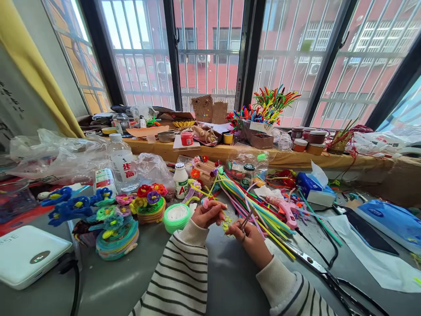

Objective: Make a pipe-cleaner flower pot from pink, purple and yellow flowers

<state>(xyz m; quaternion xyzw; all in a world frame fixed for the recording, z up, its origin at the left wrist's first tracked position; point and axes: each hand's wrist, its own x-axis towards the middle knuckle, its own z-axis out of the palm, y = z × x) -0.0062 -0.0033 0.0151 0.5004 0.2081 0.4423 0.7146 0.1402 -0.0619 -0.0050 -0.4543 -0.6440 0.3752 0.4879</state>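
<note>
My left hand (208,214) is closed, thumb and fingertips pinched together; what sits between them is too small to tell. A pink fuzzy piece (205,202) shows at its upper edge, held or just behind, I cannot tell. My right hand (251,240) grips small metal scissors (245,222), with fingers at the handles and blades pointing up and away. Below and between both hands, yellow-green fuzzy clippings (226,224) are scattered on the grey table (226,267). A bundle of coloured pipe cleaners (259,204) lies just beyond my right hand.
Left of my hands are a green tub (177,218) and pipe-cleaner flowers (113,219). A white bottle (180,181) stands behind. On the right lie large scissors (311,262), a pink glue gun (287,210) with its cord, a phone (370,232) and a tissue pack (315,188).
</note>
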